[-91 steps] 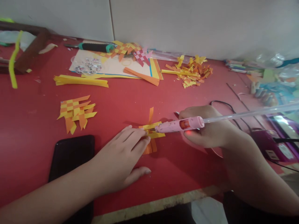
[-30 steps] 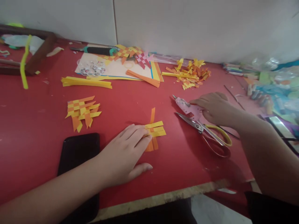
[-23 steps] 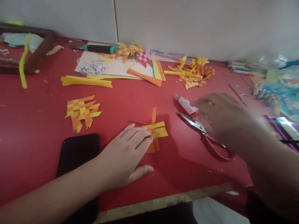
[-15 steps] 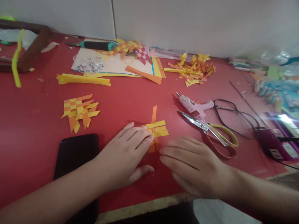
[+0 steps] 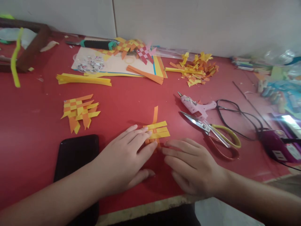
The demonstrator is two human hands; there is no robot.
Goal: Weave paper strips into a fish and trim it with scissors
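Note:
A small weave of yellow and orange paper strips (image 5: 158, 130) lies flat on the table before me, with one orange strip sticking up at the back. My left hand (image 5: 131, 153) rests palm down over its left part, fingers stretched out and pressing on it, covering that side. Close to the weave's front right corner is my right hand (image 5: 192, 166), fingers extended and slightly bent, tips beside an orange strip end. I see nothing held in it; whether the tips touch the paper I cannot make out.
On the red table (image 5: 131, 100) lie a finished woven paper fish (image 5: 80, 110), a black phone (image 5: 76, 157), scissors (image 5: 207, 127), a pink glue gun (image 5: 195, 106), yellow strips (image 5: 84, 80), a heap of paper scraps (image 5: 199, 69), a bag of googly eyes (image 5: 91, 64) and a purple device (image 5: 275, 144).
My left fingers have shifted slightly over the weave, covering more of its front strips. The right fingers have spread a little. The weave stays in place.

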